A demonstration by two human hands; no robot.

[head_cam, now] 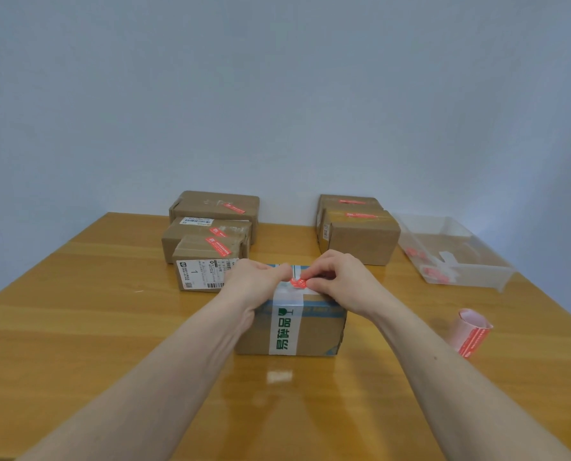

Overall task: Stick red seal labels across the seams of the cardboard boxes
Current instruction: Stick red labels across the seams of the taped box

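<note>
Right now both of my hands meet over the top of the brown cardboard box (pixel 317 331) that stands nearest me on the glossy yellow wooden table (pixel 78 327). A white tape strip (pixel 285 331) with green printed characters runs down its front face and over its top, toward the wall. My left hand (pixel 254 277) rests on the box's top with its fingers curled, the fingertips at the left end of the small red seal label (pixel 298 283). My right hand (pixel 339 277) has thumb and forefinger pinched on the label's right end. That label lies on the tape on top of the box, long axis left to right, so crosswise to the tape; whether it is fully pressed flat I cannot tell. Behind to the left stand three brown taped cardboard boxes (pixel 211 227), each already wearing a red label set slantwise. Behind to the right are two more brown boxes (pixel 360 234), their red labels running roughly left to right. Farther right sits a clear plastic tray (pixel 477 274) with red scraps inside, and near my right forearm stands a curled roll of red-and-white label backing (pixel 472 334).
</note>
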